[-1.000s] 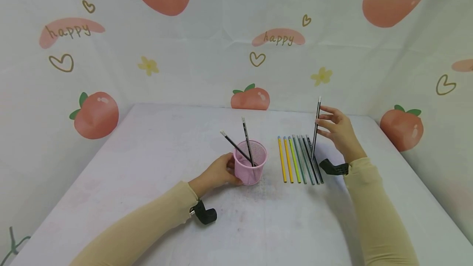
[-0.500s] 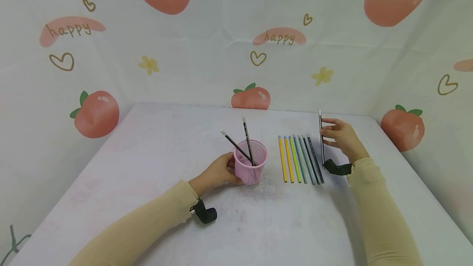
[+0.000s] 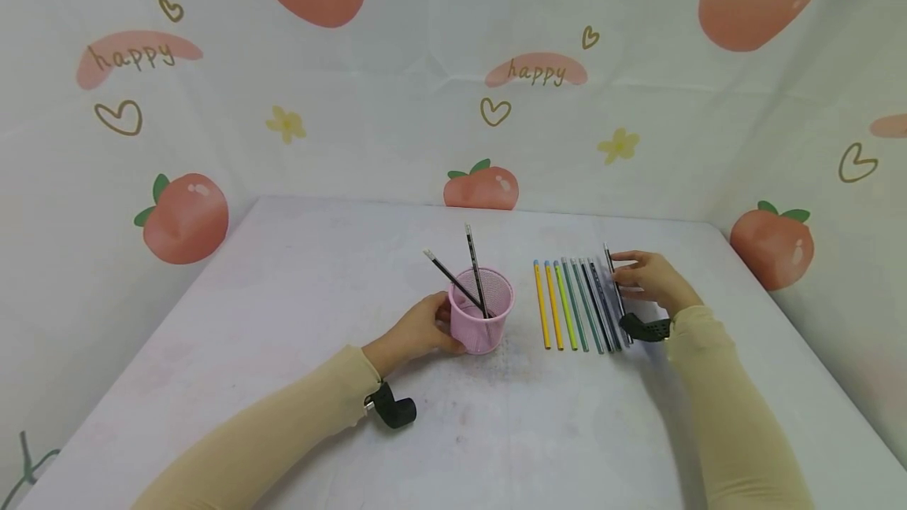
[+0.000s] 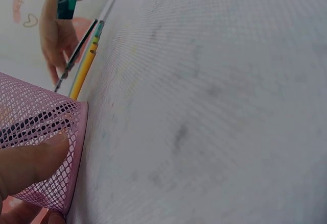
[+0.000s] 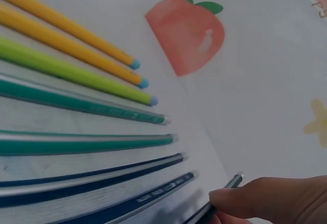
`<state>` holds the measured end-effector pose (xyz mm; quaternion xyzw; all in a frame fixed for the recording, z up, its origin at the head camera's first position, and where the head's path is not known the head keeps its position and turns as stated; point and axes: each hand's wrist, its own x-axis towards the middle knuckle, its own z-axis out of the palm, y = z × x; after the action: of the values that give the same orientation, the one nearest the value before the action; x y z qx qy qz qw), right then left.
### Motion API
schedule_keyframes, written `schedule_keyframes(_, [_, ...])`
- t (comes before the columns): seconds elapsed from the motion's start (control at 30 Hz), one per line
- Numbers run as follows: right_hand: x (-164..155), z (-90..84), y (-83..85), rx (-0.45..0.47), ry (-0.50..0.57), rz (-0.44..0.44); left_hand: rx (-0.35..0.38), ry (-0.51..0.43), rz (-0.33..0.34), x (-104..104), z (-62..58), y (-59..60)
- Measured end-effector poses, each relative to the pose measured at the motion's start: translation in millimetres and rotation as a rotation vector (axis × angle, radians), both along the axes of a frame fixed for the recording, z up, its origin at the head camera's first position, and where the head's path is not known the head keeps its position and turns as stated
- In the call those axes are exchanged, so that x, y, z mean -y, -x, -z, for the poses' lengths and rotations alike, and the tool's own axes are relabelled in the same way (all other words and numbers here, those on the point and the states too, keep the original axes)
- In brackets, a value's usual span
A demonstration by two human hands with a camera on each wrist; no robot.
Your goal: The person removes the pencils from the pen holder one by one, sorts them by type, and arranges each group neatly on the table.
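Note:
A pink mesh pencil cup (image 3: 479, 337) stands upright on the table, and my left hand (image 3: 416, 327) grips its left side, thumb on the mesh in the left wrist view. Two black pencils lean inside it, one tilted left (image 3: 441, 267), one nearly upright (image 3: 472, 254). On the right, my right hand (image 3: 653, 282) pinches a dark silver-striped pencil (image 5: 234, 181) between thumb and fingers, low beside the right end of a pencil row. That row holds two yellow pencils (image 3: 542, 305), a lime green pencil (image 3: 566, 307), two green pencils (image 5: 82, 143) and two dark blue pencils (image 5: 92, 178).
The white table (image 3: 453, 447) runs back to a white cloth backdrop (image 3: 397, 148) printed with peaches, hearts and flowers. A black wrist camera sits on each wrist, the left one (image 3: 394, 409) above the table and the right one (image 3: 645, 329) near the row's end.
My right hand has carried the dark pencil right and down, from upright over the row to nearly flat beside its right end. My left hand and the cup have stayed put.

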<state>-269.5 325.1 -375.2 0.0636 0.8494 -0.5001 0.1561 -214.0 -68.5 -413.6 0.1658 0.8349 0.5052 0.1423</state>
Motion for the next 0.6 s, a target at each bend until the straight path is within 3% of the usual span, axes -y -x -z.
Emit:
schedule_keyframes(0.33, [0.2, 8.5, -2.7, 0.036, 0.082, -0.036, -0.011, 0.006, 0.007, 0.3, 1.8, 0.6])
schedule_keyframes(0.6, [3.6, 9.0, -0.7, 0.046, 0.011, 0.003, -0.010, 0.009, -0.001, 0.2, 1.9, 1.1])
